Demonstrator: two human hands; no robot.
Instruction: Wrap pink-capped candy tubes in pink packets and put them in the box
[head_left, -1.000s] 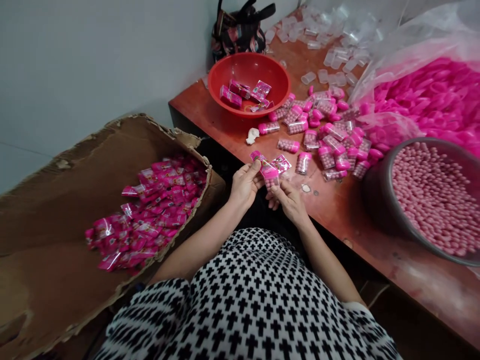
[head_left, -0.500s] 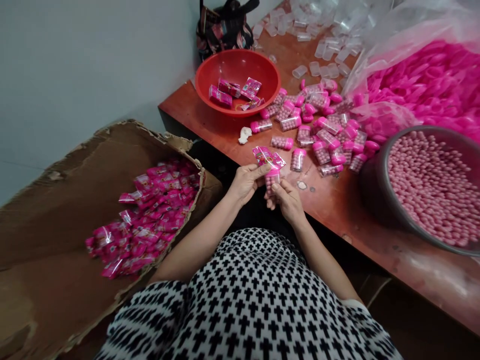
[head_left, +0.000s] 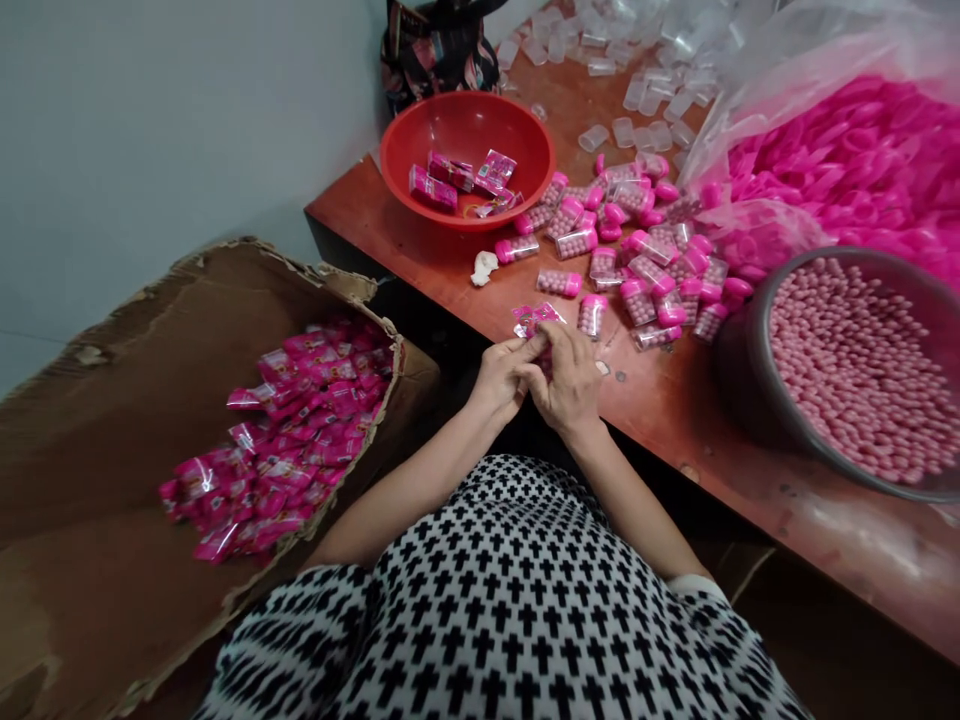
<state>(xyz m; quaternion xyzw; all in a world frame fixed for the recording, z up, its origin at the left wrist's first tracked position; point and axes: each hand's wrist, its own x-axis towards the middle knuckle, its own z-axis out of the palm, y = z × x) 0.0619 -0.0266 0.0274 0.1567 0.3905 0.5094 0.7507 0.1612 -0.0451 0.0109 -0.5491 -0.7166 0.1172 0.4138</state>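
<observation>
My left hand (head_left: 501, 376) and my right hand (head_left: 568, 379) meet at the front edge of the red-brown table (head_left: 660, 410). Both are closed around a pink printed wrapper (head_left: 534, 318) with a small candy bottle inside it, mostly hidden by my fingers. Just beyond them lies a heap of small clear bottles with pink caps (head_left: 637, 260), filled with pink candies. A red bowl (head_left: 525, 140) at the table's far corner holds a few pink packets.
A torn cardboard box (head_left: 150, 400) on my left holds several wrapped pink packets (head_left: 292, 430). A dark bowl of pink candies (head_left: 855, 370) stands at right. Behind it are a plastic bag of pink caps (head_left: 847, 170), empty clear bottles (head_left: 645, 60) and a dark handbag (head_left: 439, 45).
My hands have closed together over the wrapper and bottle, and the right hand has risen to cover them. The view has shifted slightly.
</observation>
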